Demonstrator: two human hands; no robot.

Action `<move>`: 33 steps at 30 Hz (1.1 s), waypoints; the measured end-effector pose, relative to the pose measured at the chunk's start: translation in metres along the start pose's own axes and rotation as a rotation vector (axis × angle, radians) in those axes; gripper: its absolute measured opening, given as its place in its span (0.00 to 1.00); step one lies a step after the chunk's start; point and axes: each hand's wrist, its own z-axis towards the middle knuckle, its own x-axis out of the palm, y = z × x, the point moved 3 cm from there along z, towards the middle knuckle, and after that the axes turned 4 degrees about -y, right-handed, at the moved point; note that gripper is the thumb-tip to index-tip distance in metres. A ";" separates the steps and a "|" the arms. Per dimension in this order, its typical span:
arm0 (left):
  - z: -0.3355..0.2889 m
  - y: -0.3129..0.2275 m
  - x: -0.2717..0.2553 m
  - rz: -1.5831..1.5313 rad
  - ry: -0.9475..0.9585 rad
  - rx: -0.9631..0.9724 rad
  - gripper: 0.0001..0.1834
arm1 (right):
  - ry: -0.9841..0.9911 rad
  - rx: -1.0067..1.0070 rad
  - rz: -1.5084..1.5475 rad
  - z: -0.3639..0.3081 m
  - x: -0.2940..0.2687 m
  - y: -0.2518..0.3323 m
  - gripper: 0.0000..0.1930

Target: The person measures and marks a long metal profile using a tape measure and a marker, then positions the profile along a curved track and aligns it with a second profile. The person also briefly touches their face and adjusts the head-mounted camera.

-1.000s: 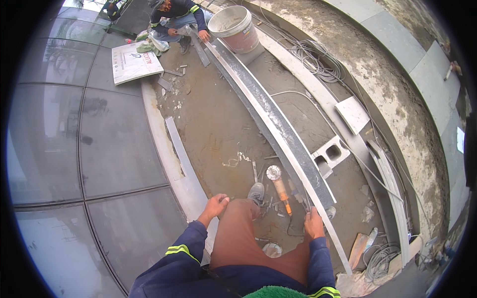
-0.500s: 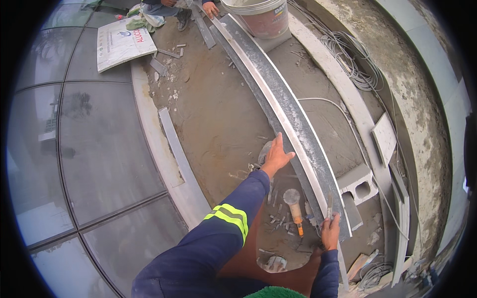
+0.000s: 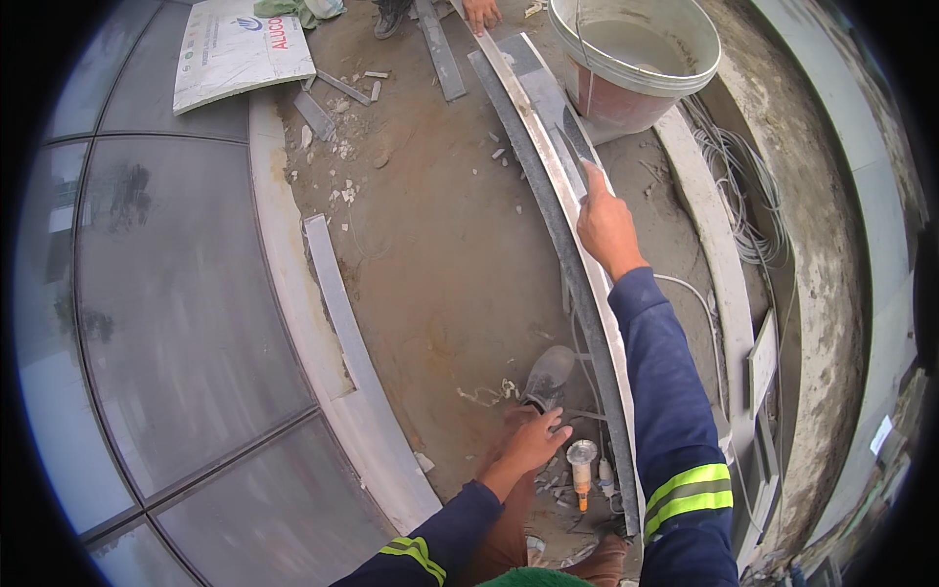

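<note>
A long, pale, curved strip (image 3: 536, 125) lies along a grey, white-edged slab (image 3: 518, 56). Over the slab's far half is my right hand (image 3: 608, 227), its fingers closed and the index finger stretched along a slim, dark, pointed tool (image 3: 569, 147). The tool's tip rests at or just above the slab; I cannot tell which. Lower down, my left hand (image 3: 533, 440) hangs beside my leg, left of the slab, with fingers apart and nothing in it. A co-worker's hand (image 3: 482, 14) touches the strip's far end.
A large bucket (image 3: 636, 83) stands right of the slab's far end. An orange tool with a round head (image 3: 582, 474) lies by my foot among scraps. Coiled cable (image 3: 743, 196) lies at the right. A printed white board (image 3: 240, 59) leans at the far left, by dark glazed panels (image 3: 186, 264).
My right hand has moved far up along the slab with the slim tool. My left hand has left the slab's edge and come back toward my leg. The view has shifted.
</note>
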 end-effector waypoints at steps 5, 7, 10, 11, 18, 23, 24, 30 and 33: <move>0.002 -0.014 -0.021 0.082 0.083 -0.043 0.31 | 0.024 -0.055 -0.124 0.130 0.008 0.057 0.31; 0.019 -0.005 -0.015 -0.202 0.029 -0.046 0.30 | 0.024 -0.063 -0.089 0.131 0.006 0.067 0.31; 0.036 0.003 -0.017 -0.199 -0.045 -0.036 0.31 | -0.036 -0.039 0.038 0.076 0.003 0.042 0.29; 0.040 0.001 -0.019 -0.126 -0.071 -0.028 0.32 | -0.063 0.021 0.086 0.037 0.006 0.021 0.27; 0.092 -0.051 -0.028 0.219 -0.134 0.065 0.53 | -0.086 0.715 0.200 -0.338 -0.008 -0.094 0.22; 0.159 -0.107 0.003 0.499 -0.112 0.191 0.64 | -0.002 0.845 0.144 -0.411 -0.042 -0.097 0.30; 0.170 -0.113 0.008 0.493 -0.139 0.188 0.65 | 0.020 0.760 0.113 -0.402 -0.035 -0.112 0.31; 0.194 -0.116 0.030 0.467 -0.271 0.205 0.68 | 0.025 0.473 0.011 -0.279 -0.021 -0.149 0.29; 0.196 -0.108 0.033 0.507 -0.284 0.227 0.69 | -0.003 0.346 0.023 -0.244 -0.021 -0.148 0.27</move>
